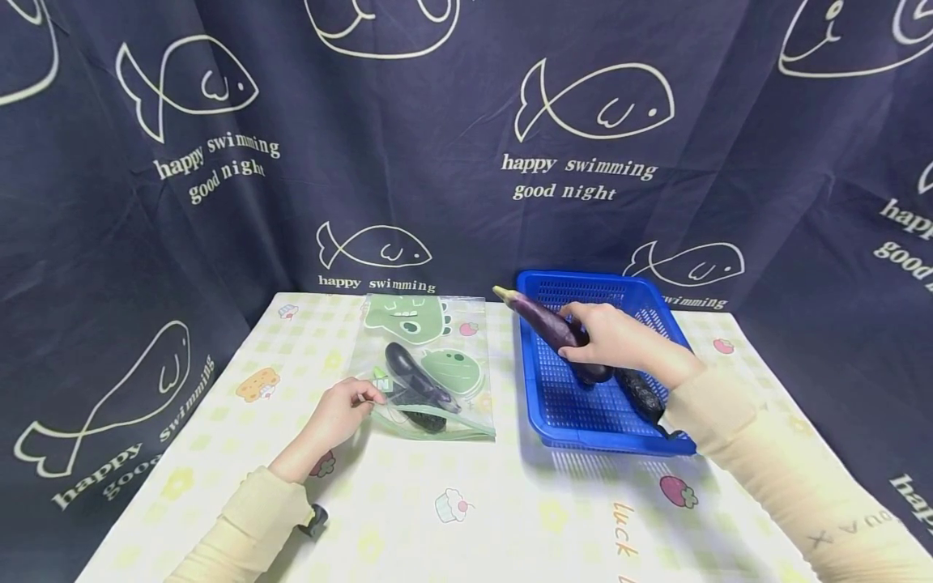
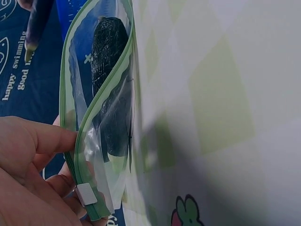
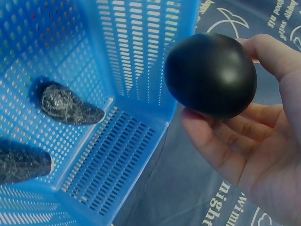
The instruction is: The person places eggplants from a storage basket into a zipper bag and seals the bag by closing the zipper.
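My right hand (image 1: 608, 334) grips a purple eggplant (image 1: 539, 317), tilted with its pale stem end pointing up and left, over the blue basket (image 1: 534, 405). Its rounded dark end (image 3: 211, 75) faces the right wrist camera. With my left hand (image 1: 338, 411) I pinch the green-edged mouth of a clear zip bag (image 1: 477, 328) lying on the table; in the left wrist view the mouth gapes. Inside the bag lie a dark eggplant (image 1: 410, 366) and a dark, rough-skinned long vegetable (image 2: 109, 52). A white slider (image 2: 86, 193) sits near my left fingers.
Two dark, bumpy long vegetables (image 3: 70, 106) lie in the basket; their kind is unclear. A small black object (image 1: 315, 521) shows by the left sleeve. A patterned cloth (image 1: 408, 502) covers the table, and a dark blue curtain (image 1: 466, 194) hangs behind it.
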A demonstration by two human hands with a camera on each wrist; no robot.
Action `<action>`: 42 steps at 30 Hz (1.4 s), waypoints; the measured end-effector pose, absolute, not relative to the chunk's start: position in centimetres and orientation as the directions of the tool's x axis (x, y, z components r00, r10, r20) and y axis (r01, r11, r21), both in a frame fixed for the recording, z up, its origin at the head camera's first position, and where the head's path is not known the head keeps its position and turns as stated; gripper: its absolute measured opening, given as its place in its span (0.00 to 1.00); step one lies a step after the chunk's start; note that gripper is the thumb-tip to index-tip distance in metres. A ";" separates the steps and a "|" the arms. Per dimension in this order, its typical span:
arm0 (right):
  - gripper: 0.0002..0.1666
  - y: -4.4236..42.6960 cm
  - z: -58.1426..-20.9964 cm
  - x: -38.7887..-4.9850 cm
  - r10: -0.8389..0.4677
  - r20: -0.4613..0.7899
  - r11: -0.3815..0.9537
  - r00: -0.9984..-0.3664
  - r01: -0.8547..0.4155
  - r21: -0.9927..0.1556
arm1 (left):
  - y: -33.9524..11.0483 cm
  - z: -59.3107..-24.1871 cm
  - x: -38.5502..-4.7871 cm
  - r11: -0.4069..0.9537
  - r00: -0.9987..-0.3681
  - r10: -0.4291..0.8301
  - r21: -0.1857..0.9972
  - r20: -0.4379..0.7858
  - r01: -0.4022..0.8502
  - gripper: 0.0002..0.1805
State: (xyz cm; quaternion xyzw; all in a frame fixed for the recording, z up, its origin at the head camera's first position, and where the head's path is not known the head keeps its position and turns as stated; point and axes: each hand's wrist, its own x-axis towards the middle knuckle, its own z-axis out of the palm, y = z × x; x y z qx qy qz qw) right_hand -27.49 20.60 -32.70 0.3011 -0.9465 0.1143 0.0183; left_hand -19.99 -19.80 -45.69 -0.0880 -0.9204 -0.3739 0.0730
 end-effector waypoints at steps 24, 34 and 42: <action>0.31 18.0 -33.7 -23.7 -0.626 0.154 0.713 -0.764 -0.641 -0.283 | -20.1 -45.4 -20.0 0.702 -0.985 0.105 0.692 0.138 0.171 0.11; 0.30 17.5 -34.0 -22.2 -0.627 0.116 0.712 -0.771 -0.627 -0.316 | -20.1 -45.4 -20.0 0.699 -0.984 0.107 0.694 0.140 0.174 0.12; 0.30 16.7 -34.3 -21.2 -0.662 0.100 0.673 -0.743 -0.648 -0.357 | -20.1 -45.4 -20.0 0.703 -0.985 0.107 0.690 0.135 0.171 0.12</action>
